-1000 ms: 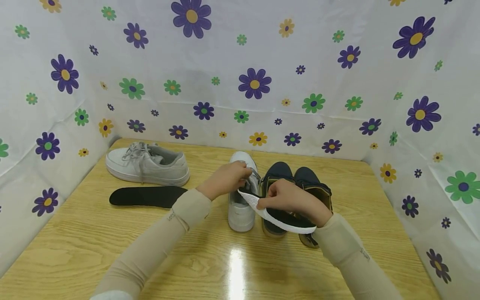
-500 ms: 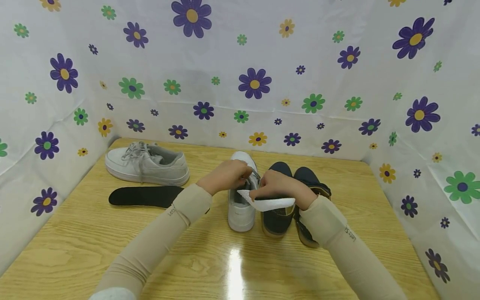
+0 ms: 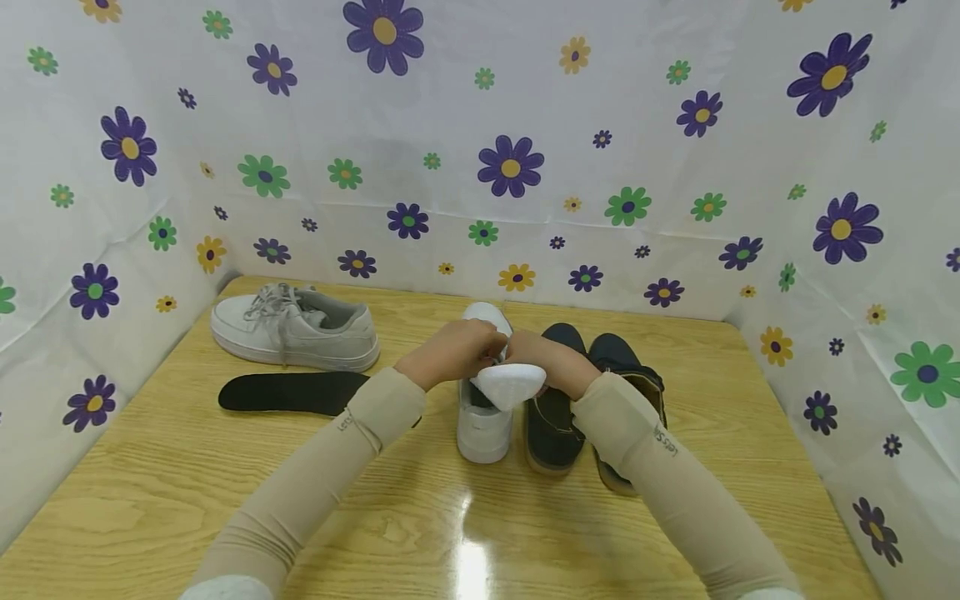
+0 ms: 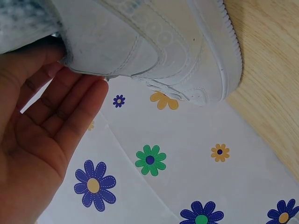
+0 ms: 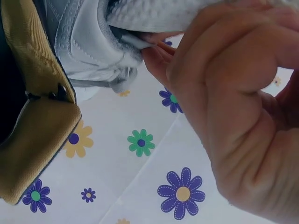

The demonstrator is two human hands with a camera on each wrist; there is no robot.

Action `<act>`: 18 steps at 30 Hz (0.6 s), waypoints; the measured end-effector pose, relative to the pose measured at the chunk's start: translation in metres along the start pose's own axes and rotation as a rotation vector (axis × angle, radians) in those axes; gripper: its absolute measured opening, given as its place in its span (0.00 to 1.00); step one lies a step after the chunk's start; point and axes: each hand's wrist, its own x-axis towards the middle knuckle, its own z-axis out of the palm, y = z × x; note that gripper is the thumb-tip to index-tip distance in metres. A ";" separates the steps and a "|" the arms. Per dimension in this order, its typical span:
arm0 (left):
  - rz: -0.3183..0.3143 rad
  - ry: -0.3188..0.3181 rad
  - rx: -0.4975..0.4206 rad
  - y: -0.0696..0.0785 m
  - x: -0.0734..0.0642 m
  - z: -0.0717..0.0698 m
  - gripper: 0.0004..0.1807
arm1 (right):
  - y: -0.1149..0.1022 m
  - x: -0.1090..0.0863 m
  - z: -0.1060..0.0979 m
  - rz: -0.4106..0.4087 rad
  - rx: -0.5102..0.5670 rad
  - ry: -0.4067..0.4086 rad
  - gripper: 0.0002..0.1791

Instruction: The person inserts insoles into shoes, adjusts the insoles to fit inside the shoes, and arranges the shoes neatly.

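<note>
A white sneaker (image 3: pixel 483 437) stands upright in the middle of the table, heel toward me. At its opening my left hand (image 3: pixel 452 354) pinches the upper edge near the tongue; the left wrist view shows the thumb side inside the sneaker (image 4: pixel 154 37) and other fingers outside. My right hand (image 3: pixel 551 360) holds an insole (image 3: pixel 512 385), white underside showing, tilted over the opening. In the right wrist view the textured insole (image 5: pixel 154 14) lies at the collar, its front end partly hidden by the shoe and fingers.
Two dark shoes (image 3: pixel 555 437) with tan lining stand close on the right, under my right forearm. Another white sneaker (image 3: pixel 300 329) lies at the back left, with a black insole (image 3: pixel 292 393) in front of it. A flowered cloth (image 3: pixel 420 125) hangs behind the table (image 3: pixel 375 525).
My right hand has moved left and forward toward the sneaker's opening, turning the insole so its white underside faces me. The left hand has stayed almost in place at the sneaker.
</note>
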 end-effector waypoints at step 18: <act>-0.030 -0.038 -0.037 -0.003 0.006 -0.002 0.07 | 0.006 0.032 0.016 0.047 -0.064 0.138 0.23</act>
